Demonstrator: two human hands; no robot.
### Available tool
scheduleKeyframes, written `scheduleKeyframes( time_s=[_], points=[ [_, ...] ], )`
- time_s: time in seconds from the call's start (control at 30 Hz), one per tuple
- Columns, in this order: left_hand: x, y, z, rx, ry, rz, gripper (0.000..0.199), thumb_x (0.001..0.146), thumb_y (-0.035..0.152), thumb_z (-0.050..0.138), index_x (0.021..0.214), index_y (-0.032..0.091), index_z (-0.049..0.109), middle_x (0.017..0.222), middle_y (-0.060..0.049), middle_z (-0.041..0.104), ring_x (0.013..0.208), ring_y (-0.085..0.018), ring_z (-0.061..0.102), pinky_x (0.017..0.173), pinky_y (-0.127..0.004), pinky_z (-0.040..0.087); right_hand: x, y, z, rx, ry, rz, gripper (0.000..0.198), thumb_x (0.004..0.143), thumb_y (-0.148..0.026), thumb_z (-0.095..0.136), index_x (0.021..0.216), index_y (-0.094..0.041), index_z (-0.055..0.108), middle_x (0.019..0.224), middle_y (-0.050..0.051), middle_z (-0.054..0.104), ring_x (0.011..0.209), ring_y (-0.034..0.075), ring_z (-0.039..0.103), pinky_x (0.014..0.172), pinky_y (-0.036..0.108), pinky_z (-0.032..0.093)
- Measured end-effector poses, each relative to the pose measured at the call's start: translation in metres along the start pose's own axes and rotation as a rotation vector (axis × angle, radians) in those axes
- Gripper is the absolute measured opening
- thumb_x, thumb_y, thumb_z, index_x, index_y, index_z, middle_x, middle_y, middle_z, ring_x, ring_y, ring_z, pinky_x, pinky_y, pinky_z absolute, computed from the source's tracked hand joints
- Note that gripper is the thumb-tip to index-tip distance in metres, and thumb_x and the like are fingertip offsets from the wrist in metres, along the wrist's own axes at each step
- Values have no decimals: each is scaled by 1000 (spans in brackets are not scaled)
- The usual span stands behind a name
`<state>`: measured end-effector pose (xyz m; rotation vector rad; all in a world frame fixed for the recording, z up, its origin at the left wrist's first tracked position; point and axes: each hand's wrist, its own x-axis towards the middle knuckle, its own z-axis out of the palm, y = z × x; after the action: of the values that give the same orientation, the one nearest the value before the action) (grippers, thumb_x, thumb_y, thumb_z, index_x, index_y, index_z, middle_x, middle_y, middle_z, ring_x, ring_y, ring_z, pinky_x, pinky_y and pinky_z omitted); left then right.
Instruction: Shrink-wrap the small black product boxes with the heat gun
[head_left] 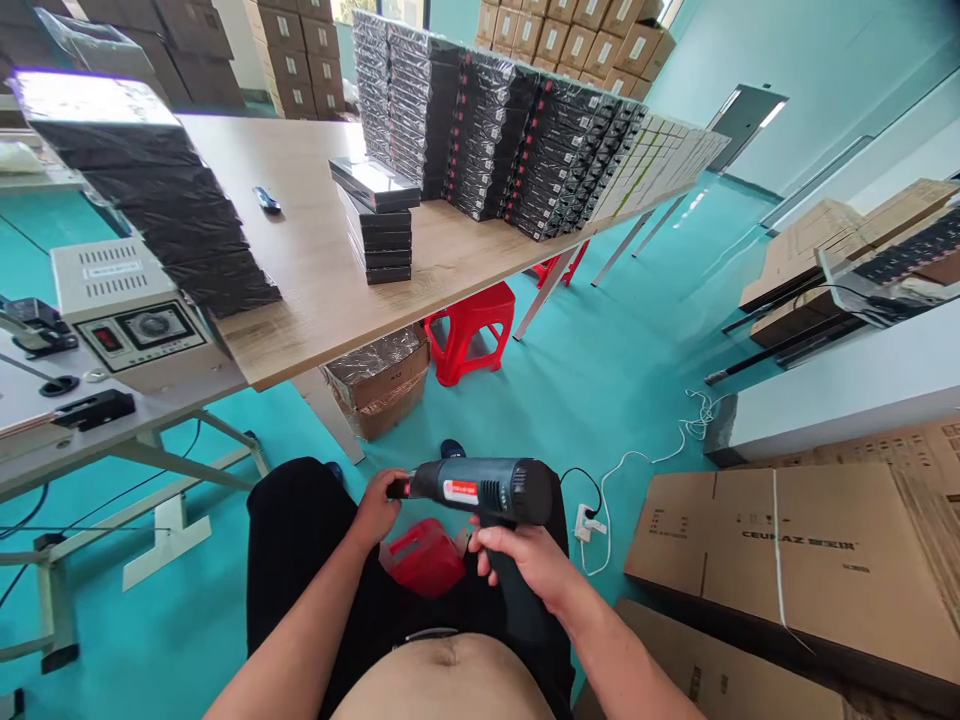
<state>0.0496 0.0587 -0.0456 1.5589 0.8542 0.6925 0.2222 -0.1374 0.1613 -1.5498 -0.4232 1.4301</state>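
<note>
A dark blue-grey heat gun (pixel 487 475) with a red and white label lies across the space above my lap, its nozzle pointing left. My right hand (pixel 534 562) is wrapped round its handle. In front of the nozzle, my left hand (pixel 377 512) is closed on a small black box (pixel 398 487) with a red mark; most of it is hidden by the fingers and nozzle. Beneath both hands, a red plastic stool (pixel 426 560) shows between my legs.
Ahead, a wooden table (pixel 300 330) bears stacks of film-wrapped black boxes (pixel 487 130), a shorter stack (pixel 388 240) and a box cutter (pixel 266 200). A control unit (pixel 135 310) stands left. Another red stool (pixel 472 335) is below; cartons (pixel 780 550) and a power cord (pixel 611 500) lie right.
</note>
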Motion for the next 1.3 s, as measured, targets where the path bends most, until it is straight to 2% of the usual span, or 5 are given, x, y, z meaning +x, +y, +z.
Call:
scheduleKeyframes(
  time_s=[0.23, 0.4, 0.6, 0.77, 1.3],
  points=[
    [3, 2, 1, -37, 29, -47, 51, 49, 1, 48, 89, 24, 71, 107, -4, 64, 110, -27, 55, 106, -47, 32, -5, 0, -9, 25, -70, 43, 33, 70, -33, 67, 94, -11, 70, 80, 8, 70, 59, 15, 62, 51, 26, 48],
    [2, 6, 1, -5, -5, -29, 52, 50, 0, 47, 90, 23, 71, 108, -5, 64, 111, -27, 54, 107, -46, 31, -4, 0, -11, 33, 118, 45, 30, 71, -35, 67, 92, -13, 69, 74, 5, 70, 57, 14, 60, 51, 25, 48],
    [4, -9, 0, -25, 9, -39, 43, 54, 5, 55, 89, 24, 70, 106, -5, 65, 108, -27, 56, 104, -47, 35, -3, 2, -3, 66, -85, 35, 31, 70, -33, 69, 92, -11, 69, 78, 7, 71, 58, 15, 62, 51, 26, 48],
    [3, -16, -4, -85, 8, -97, 50, 55, 6, 51, 98, 23, 68, 112, -5, 65, 114, -27, 54, 107, -45, 31, 7, 6, -23, 154, 176, 44, 28, 73, -32, 65, 93, -12, 66, 75, 5, 68, 58, 14, 62, 49, 24, 49],
    [1, 16, -4, -79, 2, -193, 44, 54, 10, 53, 94, 21, 67, 101, -4, 66, 108, -28, 56, 100, -40, 37, -1, 5, -35, 96, 111, 65, 30, 73, -31, 64, 95, -12, 66, 78, 6, 69, 60, 15, 63, 50, 25, 49]
  ],
)
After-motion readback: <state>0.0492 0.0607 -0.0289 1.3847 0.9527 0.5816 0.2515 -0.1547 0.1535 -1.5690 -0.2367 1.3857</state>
